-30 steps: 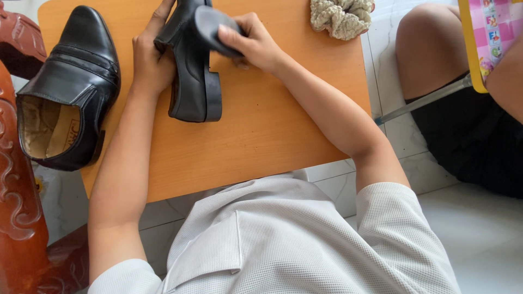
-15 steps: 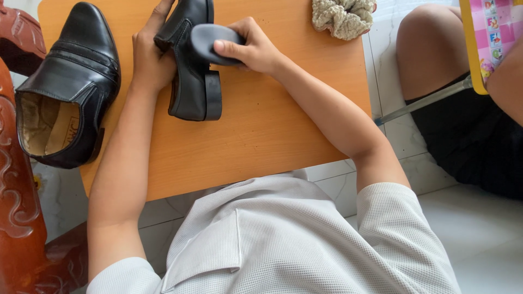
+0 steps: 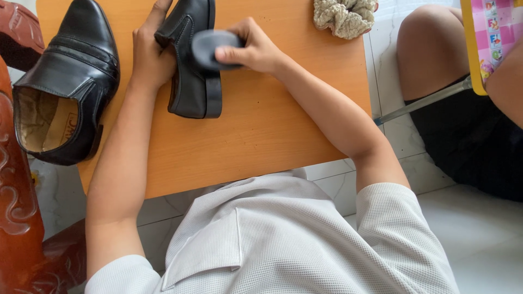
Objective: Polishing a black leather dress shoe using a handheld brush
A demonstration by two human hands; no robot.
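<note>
A: What has the right hand [image 3: 256, 49] got?

B: Its fingers are curled around a dark grey oval polish sponge [image 3: 213, 48], thumb along the lower edge, the pad pressed against the side of the black loafer [image 3: 192, 65].

A: And the left hand [image 3: 151, 54]?

B: It is closed loosely on that same loafer from the left side, palm against the upper, one finger stretched along the shoe toward the far edge of the table. The shoe stands tipped on its side between the two hands, heel pointing back toward the person, sole facing right.

A: Where on the table [image 3: 261, 130] is that?

B: Near the far edge, a bit left of the middle. The table is a small orange wooden one.

A: Anything else on it?

B: The second black loafer [image 3: 71, 81] lies at the left edge, well apart from the first, its open mouth and tan lining hanging out past the table's near-left corner. A cream knitted cloth [image 3: 344, 16] sits bunched at the far right corner.

A: Around the table?

B: Carved reddish wooden furniture [image 3: 16, 218] on the left, and another person's bare knee [image 3: 433, 49] on the right above the white tiled floor [image 3: 479, 245].
</note>
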